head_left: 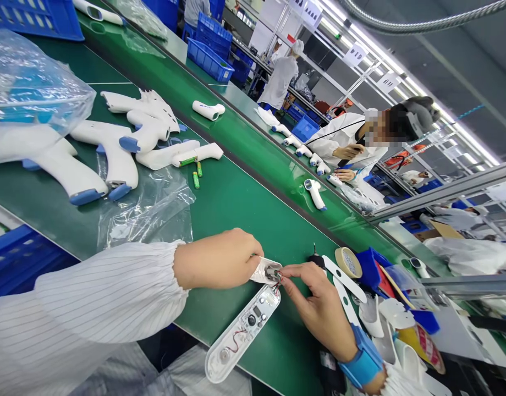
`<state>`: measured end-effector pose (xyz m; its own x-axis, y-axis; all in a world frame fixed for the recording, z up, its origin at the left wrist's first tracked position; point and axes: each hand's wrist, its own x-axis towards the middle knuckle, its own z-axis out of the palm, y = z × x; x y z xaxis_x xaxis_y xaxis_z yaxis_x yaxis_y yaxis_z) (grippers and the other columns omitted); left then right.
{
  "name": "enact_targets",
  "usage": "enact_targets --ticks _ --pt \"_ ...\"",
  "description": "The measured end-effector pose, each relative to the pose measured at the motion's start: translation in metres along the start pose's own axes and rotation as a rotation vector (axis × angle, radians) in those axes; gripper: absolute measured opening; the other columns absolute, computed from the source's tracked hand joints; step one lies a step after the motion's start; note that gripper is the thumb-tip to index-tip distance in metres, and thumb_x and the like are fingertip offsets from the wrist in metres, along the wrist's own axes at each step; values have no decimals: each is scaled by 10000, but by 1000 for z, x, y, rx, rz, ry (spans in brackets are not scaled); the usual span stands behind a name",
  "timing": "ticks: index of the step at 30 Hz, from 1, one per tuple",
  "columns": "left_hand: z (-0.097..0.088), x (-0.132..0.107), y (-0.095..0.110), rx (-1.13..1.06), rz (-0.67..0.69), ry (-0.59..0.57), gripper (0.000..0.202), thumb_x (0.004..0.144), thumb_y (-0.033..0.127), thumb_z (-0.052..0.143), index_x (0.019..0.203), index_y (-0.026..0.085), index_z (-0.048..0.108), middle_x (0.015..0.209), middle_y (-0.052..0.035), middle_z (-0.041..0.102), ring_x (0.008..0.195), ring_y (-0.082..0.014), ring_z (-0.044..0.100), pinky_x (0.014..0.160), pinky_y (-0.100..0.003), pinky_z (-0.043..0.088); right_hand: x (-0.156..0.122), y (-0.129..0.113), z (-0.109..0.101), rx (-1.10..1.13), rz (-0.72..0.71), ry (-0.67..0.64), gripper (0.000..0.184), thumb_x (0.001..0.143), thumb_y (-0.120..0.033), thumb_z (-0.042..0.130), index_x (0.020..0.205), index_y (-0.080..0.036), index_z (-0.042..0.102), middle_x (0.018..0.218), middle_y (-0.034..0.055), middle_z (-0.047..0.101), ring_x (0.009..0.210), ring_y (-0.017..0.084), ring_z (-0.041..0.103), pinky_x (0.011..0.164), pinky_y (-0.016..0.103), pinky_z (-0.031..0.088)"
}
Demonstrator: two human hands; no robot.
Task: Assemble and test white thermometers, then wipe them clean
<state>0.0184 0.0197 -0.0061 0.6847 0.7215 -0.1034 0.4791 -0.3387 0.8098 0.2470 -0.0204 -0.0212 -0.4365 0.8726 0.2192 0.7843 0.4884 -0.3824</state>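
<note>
My left hand (222, 258) is closed around a white thermometer handle (261, 270), its fingers mostly hidden behind the wrist and knuckles. An opened thermometer half with a circuit board (242, 335) hangs below it, joined by thin red and dark wires (275, 287). With thumb and index finger, my right hand (319, 305) pinches at the handle's end, by the wires and a small metallic part (273, 273). Exactly what sits between those fingertips is too small to make out. A blue band (362, 357) circles my right wrist.
White thermometer guns (121, 148), green batteries (196, 180) and a clear plastic bag (149, 209) lie at left. A green conveyor belt (253, 159) carries finished-looking units. At right are a tape roll (348, 262), a blue bin (370, 269) and white shells (370, 316). A co-worker (356, 143) sits opposite.
</note>
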Motion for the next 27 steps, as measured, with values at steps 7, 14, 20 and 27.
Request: enact_targets --ticks 7,14,20,27 --pt "0 3 1 14 -3 10 259 824 220 331 574 182 387 549 33 456 500 -91 342 483 -238 254 -7 6 4 11 -14 50 98 848 -185 543 931 -227 575 888 26 644 833 180 562 712 337 437" --pt "0 0 2 14 -3 11 261 828 215 333 579 182 405 557 33 464 501 -90 355 483 -234 259 -8 9 4 -1 -37 84 106 848 -180 535 936 -226 571 892 27 646 841 177 553 716 333 441" --pt "-1 3 1 -4 -18 3 263 822 236 335 566 184 355 543 32 433 495 -94 324 479 -241 252 -2 4 -1 -128 -92 17 108 850 -190 526 936 -220 583 890 24 665 780 181 514 670 330 402" --pt "0 2 2 -17 -15 -1 250 817 233 330 572 186 354 552 29 432 505 -98 316 486 -242 250 7 -3 -6 -223 -179 -42 101 849 -161 516 893 -206 595 855 9 677 779 185 467 659 322 339"
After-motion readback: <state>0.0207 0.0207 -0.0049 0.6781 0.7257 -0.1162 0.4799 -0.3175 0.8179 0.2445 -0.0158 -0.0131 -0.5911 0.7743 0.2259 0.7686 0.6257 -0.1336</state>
